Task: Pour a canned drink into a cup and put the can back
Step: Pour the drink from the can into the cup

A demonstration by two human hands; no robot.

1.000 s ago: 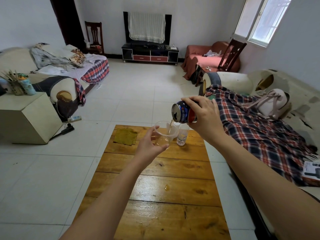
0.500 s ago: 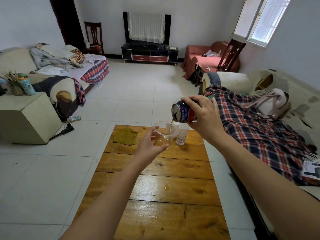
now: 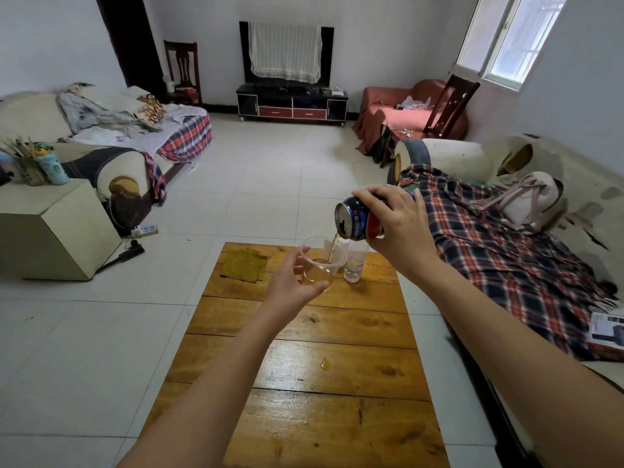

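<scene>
Left hand (image 3: 293,284) is wrapped around a clear plastic cup (image 3: 319,265), held up off the wooden table (image 3: 304,383). Right hand (image 3: 400,228) grips the blue can (image 3: 354,219) tipped nearly flat just above the rim, amber stream going in. Thin cup, so squeezing or over-tipping could slop it over; there's already a drip (image 3: 325,363) on the wood.

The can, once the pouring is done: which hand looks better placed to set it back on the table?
The right hand, probably: it already grips the can, tilted over the cup. The left hand holds that cup above the wooden table.
</scene>
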